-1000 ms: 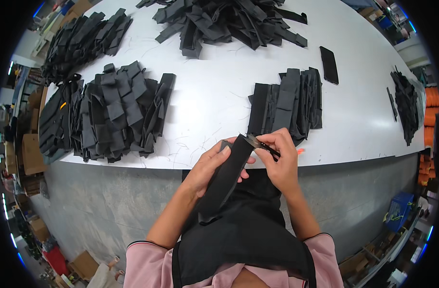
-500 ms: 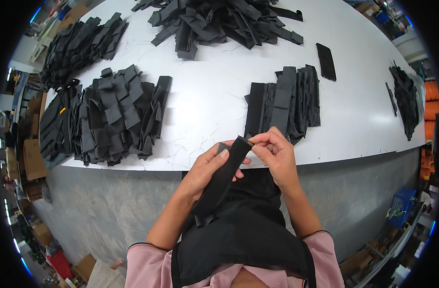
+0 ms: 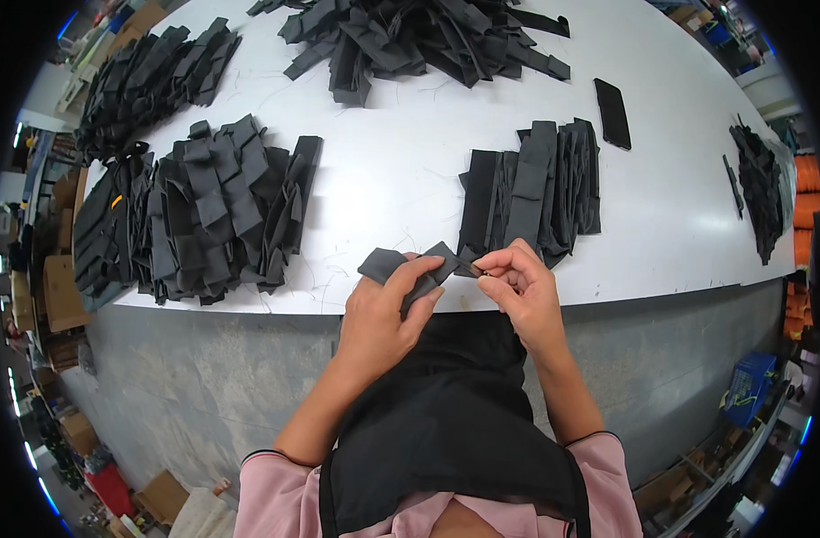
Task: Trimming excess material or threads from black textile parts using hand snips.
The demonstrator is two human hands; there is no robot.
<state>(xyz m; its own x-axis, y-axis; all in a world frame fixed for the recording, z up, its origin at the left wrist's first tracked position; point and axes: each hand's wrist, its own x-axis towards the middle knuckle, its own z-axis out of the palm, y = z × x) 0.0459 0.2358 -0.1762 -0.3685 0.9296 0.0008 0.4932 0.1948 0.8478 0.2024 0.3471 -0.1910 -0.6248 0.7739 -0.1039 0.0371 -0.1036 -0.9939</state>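
A dark grey fabric strip [image 3: 440,263] is in my left hand [image 3: 374,327], pinched between thumb and fingers just over the table's near edge. One part of it pokes out to the left past my fingers; the other end points toward my right hand [image 3: 531,296]. Thumb and fingertips of the right hand are closed at that end, on something small and thin that I cannot make out. Just beyond them on the table stands a row of similar strips [image 3: 531,188]. A bigger bundle of folded strips [image 3: 217,202] lies to the left.
A loose heap of strips [image 3: 401,40] covers the far middle of the white table [image 3: 383,170]. More bundles [image 3: 155,81] lie at the far left. A black phone [image 3: 612,114] rests to the right, and a dark bundle [image 3: 759,193] sits near the right edge.
My left hand has turned over, palm down. The strip, which hung down over my left wrist, now sticks out to the far left. My right hand stays pinched near its end.
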